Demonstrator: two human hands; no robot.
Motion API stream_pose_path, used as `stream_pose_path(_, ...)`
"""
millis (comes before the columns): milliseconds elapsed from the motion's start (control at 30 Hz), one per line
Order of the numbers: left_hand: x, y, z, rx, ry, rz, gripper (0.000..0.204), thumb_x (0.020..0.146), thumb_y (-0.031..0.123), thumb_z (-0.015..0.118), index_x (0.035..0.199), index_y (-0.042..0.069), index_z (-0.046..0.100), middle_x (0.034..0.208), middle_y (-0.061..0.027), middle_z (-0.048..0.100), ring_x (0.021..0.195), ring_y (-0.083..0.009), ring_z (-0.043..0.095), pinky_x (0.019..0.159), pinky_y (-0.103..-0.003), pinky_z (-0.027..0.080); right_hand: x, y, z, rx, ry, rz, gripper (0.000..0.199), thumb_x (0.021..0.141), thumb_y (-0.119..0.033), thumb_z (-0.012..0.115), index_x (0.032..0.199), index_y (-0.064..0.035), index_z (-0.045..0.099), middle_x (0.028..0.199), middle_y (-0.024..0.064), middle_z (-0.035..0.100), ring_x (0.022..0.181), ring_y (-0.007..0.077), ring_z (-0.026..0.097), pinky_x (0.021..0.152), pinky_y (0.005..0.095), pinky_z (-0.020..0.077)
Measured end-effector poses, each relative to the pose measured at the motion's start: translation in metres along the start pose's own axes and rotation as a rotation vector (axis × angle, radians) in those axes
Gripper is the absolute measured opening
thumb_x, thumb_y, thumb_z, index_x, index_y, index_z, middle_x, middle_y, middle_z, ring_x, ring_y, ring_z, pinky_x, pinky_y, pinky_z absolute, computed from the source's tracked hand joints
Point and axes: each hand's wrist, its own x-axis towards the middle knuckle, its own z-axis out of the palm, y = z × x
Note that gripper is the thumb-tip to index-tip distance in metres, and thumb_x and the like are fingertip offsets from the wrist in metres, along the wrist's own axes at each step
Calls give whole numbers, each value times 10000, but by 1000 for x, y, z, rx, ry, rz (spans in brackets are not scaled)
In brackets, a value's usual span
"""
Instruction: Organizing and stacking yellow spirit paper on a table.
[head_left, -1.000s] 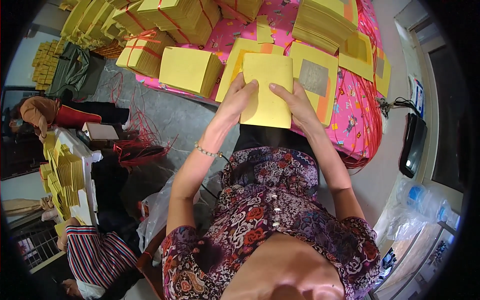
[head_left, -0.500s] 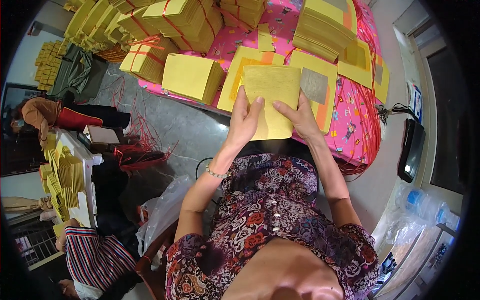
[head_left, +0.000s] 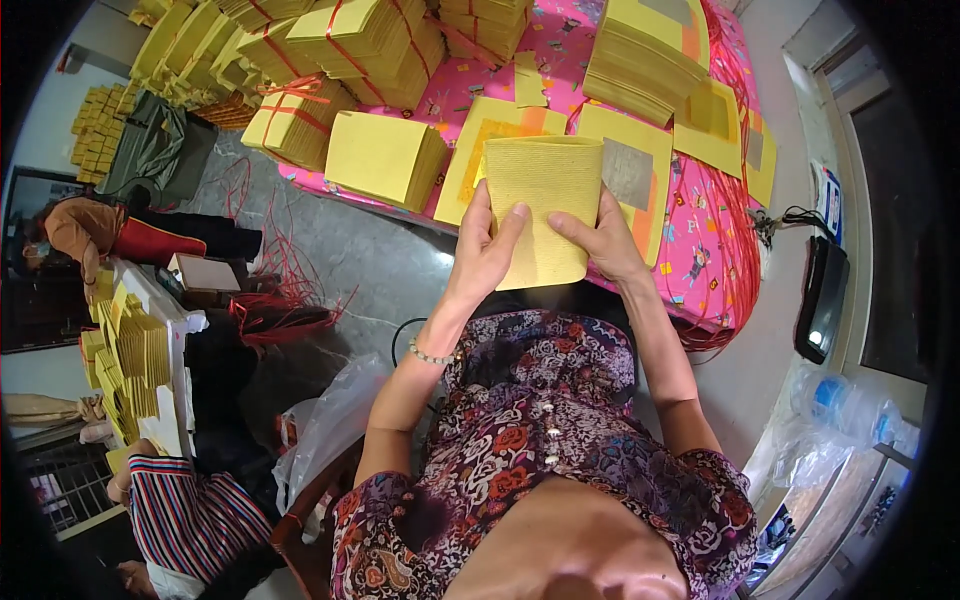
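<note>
Between my two hands is a folded wad of yellow paper [head_left: 545,225], held upright just past the near edge of the table. My left hand [head_left: 487,245] closes on its left side, thumb on the face toward me and the other fingers behind. The right side is gripped the same way by my right hand [head_left: 608,238]. A slightly parted fold shows along the wad's top edge. Behind it lie a yellow sheet with an orange patch [head_left: 462,165] and a yellow sheet with a silver square [head_left: 650,215], both partly covered by the wad.
A pink patterned tablecloth [head_left: 700,235] carries a loose yellow paper stack [head_left: 385,155], a taller stack [head_left: 640,75] and several bundles tied with red string [head_left: 300,120]. Red strings [head_left: 745,240] hang over the right edge. Two people work at a side table [head_left: 175,370] at left.
The wad has come slightly down toward me and tilted, so the fold at its top edge now shows. Both hands keep their grip and have barely shifted.
</note>
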Motion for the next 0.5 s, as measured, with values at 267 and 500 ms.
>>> stream_pose_path(267,-2,-3,5,29,49,56,353,937,37,454,1278,-9,376,1191,-113,536,1100,-138,492,937,-281,395,1,-5,0,-83,-2,50,529,806,-125,701,1255,-12,446,1157,66,576,1043,130,545,902,292,448)
stream_pose_path(500,-2,-5,-2,57,59,74,352,941,35,447,1283,-11,377,1210,-106,531,1101,-135,491,937,-278,394,7,-2,2,0,115,92,337,881,-183,631,1135,26,557,994,55,642,859,83,595,748,239,486)
